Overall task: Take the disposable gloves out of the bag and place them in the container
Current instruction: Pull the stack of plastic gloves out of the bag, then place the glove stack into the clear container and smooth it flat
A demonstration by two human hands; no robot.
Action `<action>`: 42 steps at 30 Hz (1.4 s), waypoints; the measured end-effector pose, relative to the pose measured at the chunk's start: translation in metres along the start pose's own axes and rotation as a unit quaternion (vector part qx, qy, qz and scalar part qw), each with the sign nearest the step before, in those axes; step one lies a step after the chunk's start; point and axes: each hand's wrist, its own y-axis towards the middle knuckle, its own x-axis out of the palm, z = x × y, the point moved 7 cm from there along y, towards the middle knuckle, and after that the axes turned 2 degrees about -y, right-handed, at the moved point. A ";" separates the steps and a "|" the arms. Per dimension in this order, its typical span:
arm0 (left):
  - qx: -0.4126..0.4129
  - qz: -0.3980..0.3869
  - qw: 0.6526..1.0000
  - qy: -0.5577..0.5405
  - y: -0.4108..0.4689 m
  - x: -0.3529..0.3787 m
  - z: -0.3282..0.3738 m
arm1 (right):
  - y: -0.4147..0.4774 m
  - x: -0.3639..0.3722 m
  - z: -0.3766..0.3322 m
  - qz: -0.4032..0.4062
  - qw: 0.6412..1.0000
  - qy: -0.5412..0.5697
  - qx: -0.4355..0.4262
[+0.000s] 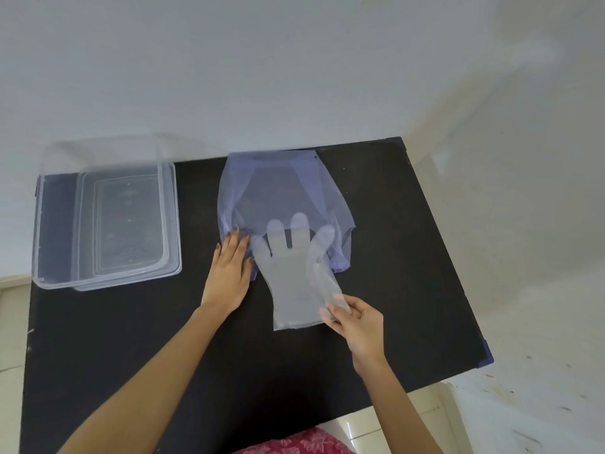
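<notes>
Lying fingers-first toward the blue plastic bag (281, 191), the clear disposable glove (291, 273) is pinched at its cuff by the right hand (357, 319), while the bag is pressed flat by the left hand (229, 276), nearer the clear container (42, 224).

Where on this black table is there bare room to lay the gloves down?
Bare table lies right of the bag, between bag and container, and along the near edge. The middle is crowded: both hands and glove.
</notes>
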 end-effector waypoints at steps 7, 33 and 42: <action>-0.174 0.092 0.943 -0.268 -0.087 -0.016 0.031 | -0.003 -0.009 0.004 -0.021 1.000 -0.007 0.003; -0.375 0.114 0.820 -0.416 -0.169 0.059 0.056 | 0.002 -0.044 0.044 -0.049 0.985 -0.165 0.002; -0.392 0.128 0.815 -0.407 -0.172 0.058 0.060 | 0.016 -0.030 0.049 -0.015 0.988 -0.145 0.051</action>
